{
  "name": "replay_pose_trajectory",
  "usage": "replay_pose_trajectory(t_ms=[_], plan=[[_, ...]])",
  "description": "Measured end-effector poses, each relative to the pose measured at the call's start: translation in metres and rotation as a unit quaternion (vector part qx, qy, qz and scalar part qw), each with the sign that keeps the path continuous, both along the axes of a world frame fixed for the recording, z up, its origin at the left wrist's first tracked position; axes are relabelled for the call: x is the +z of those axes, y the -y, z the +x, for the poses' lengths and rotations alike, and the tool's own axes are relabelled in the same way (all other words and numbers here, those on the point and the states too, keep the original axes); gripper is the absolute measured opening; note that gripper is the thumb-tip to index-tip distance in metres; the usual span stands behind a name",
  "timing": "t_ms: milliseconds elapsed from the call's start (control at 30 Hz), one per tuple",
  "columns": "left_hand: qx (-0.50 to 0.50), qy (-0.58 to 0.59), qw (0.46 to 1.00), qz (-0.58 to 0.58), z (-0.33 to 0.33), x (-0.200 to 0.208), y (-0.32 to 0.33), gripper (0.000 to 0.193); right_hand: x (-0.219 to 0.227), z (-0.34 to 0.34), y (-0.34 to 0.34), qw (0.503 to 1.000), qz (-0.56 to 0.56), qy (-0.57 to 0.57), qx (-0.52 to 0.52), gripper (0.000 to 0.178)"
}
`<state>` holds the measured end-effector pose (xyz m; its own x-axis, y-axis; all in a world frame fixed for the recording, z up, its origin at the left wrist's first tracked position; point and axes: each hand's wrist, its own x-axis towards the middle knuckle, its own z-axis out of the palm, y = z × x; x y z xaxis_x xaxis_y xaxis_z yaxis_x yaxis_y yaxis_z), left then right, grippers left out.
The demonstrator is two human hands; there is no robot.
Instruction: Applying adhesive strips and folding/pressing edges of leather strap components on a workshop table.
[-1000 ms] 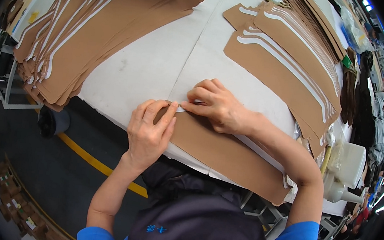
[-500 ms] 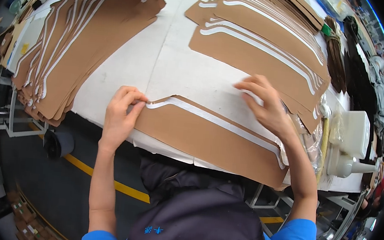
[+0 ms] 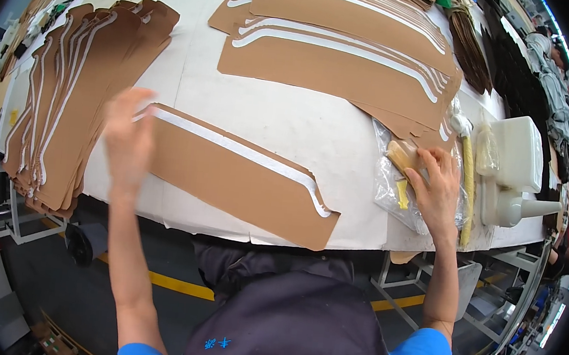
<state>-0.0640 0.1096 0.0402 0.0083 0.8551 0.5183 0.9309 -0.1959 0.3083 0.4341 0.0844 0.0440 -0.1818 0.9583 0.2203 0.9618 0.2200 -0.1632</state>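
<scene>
A long brown board panel (image 3: 243, 184) with a white strip along its far edge lies slanted on the table in front of me. My left hand (image 3: 127, 142) is at the panel's left end, its fingers smeared by motion, so their grip there is unclear. Over on the right, my right hand (image 3: 439, 189) has thumb and fingers round the near end of a small pale wooden piece (image 3: 399, 156). That piece rests on a clear plastic bag (image 3: 383, 180), beside a small yellow item (image 3: 402, 193). The fingers partly hide the wooden piece.
Fanned brown panels with white strips (image 3: 89, 104) lie at the left, and more overlapping panels (image 3: 329, 69) at the far middle. A white plastic container (image 3: 520, 152) and a white nozzled bottle (image 3: 511, 207) stand at the right edge, near a yellow rod (image 3: 466, 188).
The panel has shifted left across the table, with my left hand moving left too. My right hand has gone from above the panel to the wooden piece at the right. The view has shifted.
</scene>
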Motion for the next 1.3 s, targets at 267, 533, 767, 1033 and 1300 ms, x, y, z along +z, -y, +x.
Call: replay_pose_trajectory(t_ms=[267, 533, 767, 1033, 1300], plan=[[-0.229, 0.084, 0.966, -0.079, 0.164, -0.031, 0.075, 0.026, 0.002, 0.026, 0.011, 0.99, -0.089, -0.089, 0.06, 0.044], [-0.234, 0.056, 0.965, -0.102, 0.164, -0.034, 0.082, 0.038, 0.016, -0.036, 0.009, 0.951, -0.094, -0.032, 0.291, 0.051], [-0.231, 0.055, 0.964, -0.123, 0.166, -0.03, 0.092, 0.043, 0.015, -0.048, -0.001, 0.906, -0.077, 0.075, 0.409, 0.058], [-0.23, 0.056, 0.965, -0.116, 0.166, -0.036, 0.092, 0.045, 0.016, -0.069, 0.005, 0.904, -0.053, 0.04, 0.423, 0.056], [-0.227, 0.062, 0.966, -0.105, 0.169, -0.038, 0.098, 0.039, 0.016, -0.071, 0.017, 0.908, -0.059, 0.038, 0.414, 0.053]])
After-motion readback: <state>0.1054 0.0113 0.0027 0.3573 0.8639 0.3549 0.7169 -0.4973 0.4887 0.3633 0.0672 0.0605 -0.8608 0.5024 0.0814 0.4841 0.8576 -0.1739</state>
